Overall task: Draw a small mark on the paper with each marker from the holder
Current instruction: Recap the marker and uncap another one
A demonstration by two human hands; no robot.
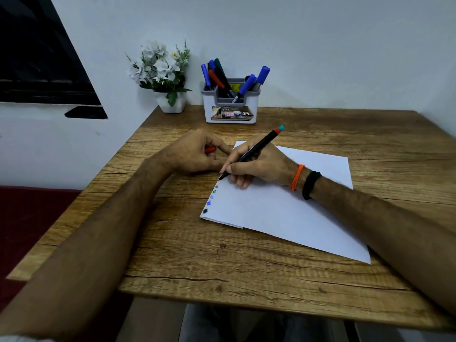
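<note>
The right hand [256,166] grips the marker [251,151], tip down-left at the paper [283,208] edge, just above the marks [211,198]; the left hand [197,154] holds its red cap [210,150].

The desk [246,255] across the middle of the frame looks like wood, matt, with rough grain and dark cracks. On it the paper [283,213] is smooth, matt white. At upper centre the holder [230,107] is glossy white and grey plastic with a shiny label; the markers [246,85] in it look like smooth plastic. Left of it, the pot [171,104] is glossy white. The wall [320,45] is matt.
</note>
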